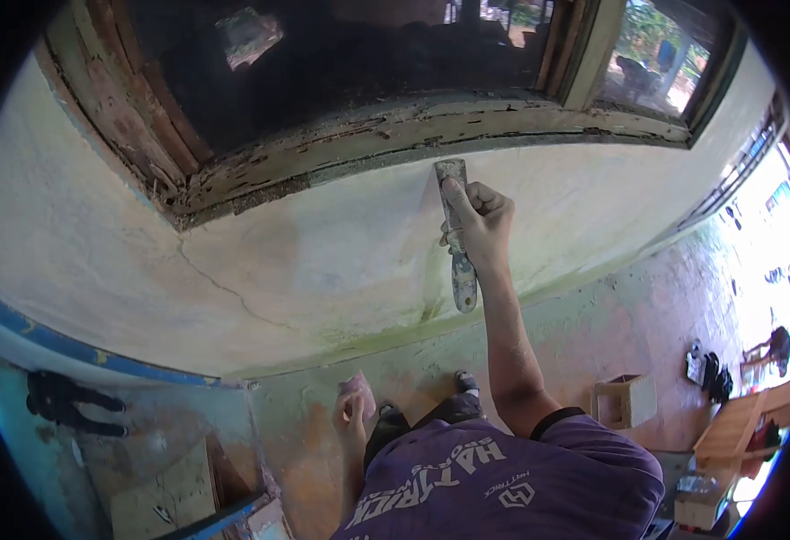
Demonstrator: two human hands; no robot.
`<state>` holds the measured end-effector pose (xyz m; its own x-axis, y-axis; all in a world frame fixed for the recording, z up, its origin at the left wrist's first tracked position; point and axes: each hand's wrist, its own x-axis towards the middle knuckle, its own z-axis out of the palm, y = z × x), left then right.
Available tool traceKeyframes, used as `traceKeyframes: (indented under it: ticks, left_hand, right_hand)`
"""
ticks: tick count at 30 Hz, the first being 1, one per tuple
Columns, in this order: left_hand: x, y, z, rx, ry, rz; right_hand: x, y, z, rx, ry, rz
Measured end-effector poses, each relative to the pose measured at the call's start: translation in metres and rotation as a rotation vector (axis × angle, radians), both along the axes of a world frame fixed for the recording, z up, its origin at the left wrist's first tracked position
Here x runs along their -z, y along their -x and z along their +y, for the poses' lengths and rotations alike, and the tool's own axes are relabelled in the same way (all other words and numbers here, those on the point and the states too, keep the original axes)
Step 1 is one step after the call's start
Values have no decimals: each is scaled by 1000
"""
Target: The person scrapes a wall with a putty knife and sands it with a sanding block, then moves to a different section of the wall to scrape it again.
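Note:
My right hand (pixel 487 216) is closed around a putty knife (pixel 464 283) smeared with grey-white filler. Its blade end rests at or very near the pale wall (pixel 350 243), just below the window frame (pixel 368 144); exact contact is hard to tell. The handle hangs downward past my palm, with my thumb pressed along the upper part. Low beside my legs, my left hand (pixel 352 409) grips a pinkish, crumpled-looking piece (pixel 363 389), whose kind I cannot make out. A thin crack (pixel 224 286) runs down the wall to the left.
The wooden window frame is weathered and chipped around dark glass (pixel 350 63). A wooden box (pixel 625 401) stands on the stained floor (pixel 557 342) to the right. Wooden furniture (pixel 741 423) and dark items lie farther right. A board (pixel 166 490) is at lower left.

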<state>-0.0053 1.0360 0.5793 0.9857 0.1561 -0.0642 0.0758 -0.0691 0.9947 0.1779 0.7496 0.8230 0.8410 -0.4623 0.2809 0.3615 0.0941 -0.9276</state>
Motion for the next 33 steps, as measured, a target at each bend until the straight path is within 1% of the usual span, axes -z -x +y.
traceKeyframes:
  ticks: [2,5,7,8,10,11,12,15,16,17,20,22,23,25,26,29,30,31,33]
  left_hand:
    - [12,-1,12,31,7,-48]
    - [5,-3,24,92,-9,4]
    - [-4,-9,25,94,12,26]
    - [-7,-8,26,99,18,46]
    - [10,-9,29,112,-6,60]
    - [17,-13,35,126,-29,62]
    - [6,-15,30,132,6,72]
    - [20,-21,30,123,-44,-23]
    - [13,-22,23,88,-19,16]
    - [14,-24,18,85,-16,20]
    - [17,-25,6,83,-21,34]
    - [18,-27,-2,100,-29,45]
    - [19,-28,-8,101,-32,49]
    - [7,-26,-28,109,-44,67]
    - [9,-24,-33,122,-50,63]
    - [20,-26,-53,191,-73,40]
    - [20,-25,-64,233,-83,33]
    - [23,-24,-73,274,-92,26]
    - [44,-22,-94,419,-81,125]
  right_hand:
    - [4,-2,1,13,-6,-4]
    - [11,0,-3,13,35,39]
    - [-11,1,-2,28,109,47]
    - [-16,-3,1,28,70,28]
    - [-26,-12,4,44,-4,-29]
    - [-16,-5,3,53,-18,-36]
    - [4,1,2,62,-29,-50]
    - [68,-6,-19,86,-9,-33]
    - [71,-4,-26,92,3,-10]
    - [70,-6,-36,72,-8,-35]
    - [20,0,-51,5,-39,-86]
    - [8,3,-58,-43,-48,-88]
    - [22,5,-64,-39,-30,-51]
    - [77,12,-75,-26,-2,34]
    - [110,20,-83,-40,31,90]
    - [233,52,-100,74,54,506]
    - [264,67,-102,120,56,665]
    - [271,85,-100,85,-18,690]
    - [280,112,-105,11,-155,729]
